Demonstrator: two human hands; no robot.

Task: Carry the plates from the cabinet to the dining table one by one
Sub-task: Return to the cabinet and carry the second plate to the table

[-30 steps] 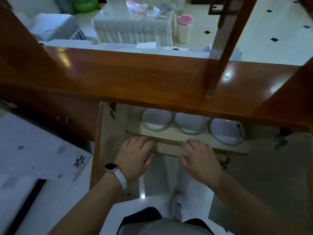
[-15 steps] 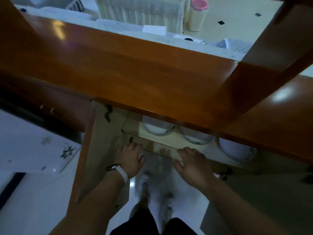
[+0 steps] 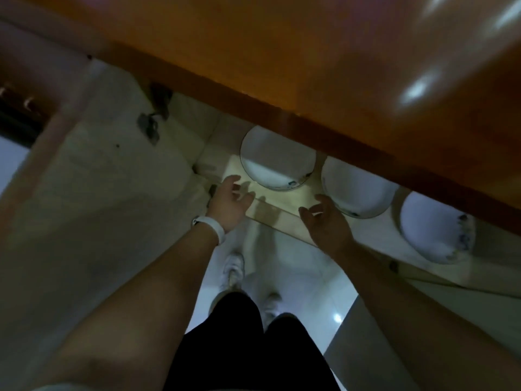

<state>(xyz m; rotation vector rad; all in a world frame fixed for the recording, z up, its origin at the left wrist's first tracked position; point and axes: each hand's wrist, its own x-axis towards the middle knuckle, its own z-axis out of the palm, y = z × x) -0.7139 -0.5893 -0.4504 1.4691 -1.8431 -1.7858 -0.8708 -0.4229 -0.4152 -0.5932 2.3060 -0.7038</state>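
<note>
**Cabinet shelf: nothing picked up**

Under a glossy wooden top, the pale shelf carries a left plate, middle plate and right plate in a row. The left hand, white band at its wrist, hovers near the left plate; the right hand is just beside the middle plate. Fingers loosely spread, holding nothing.

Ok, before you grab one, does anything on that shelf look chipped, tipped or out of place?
Nothing stands out. The left plate, middle plate and right plate lie flat in a row on the shelf; the wooden top hides their far edges and the view is dim, so small chips could be missed.
</note>
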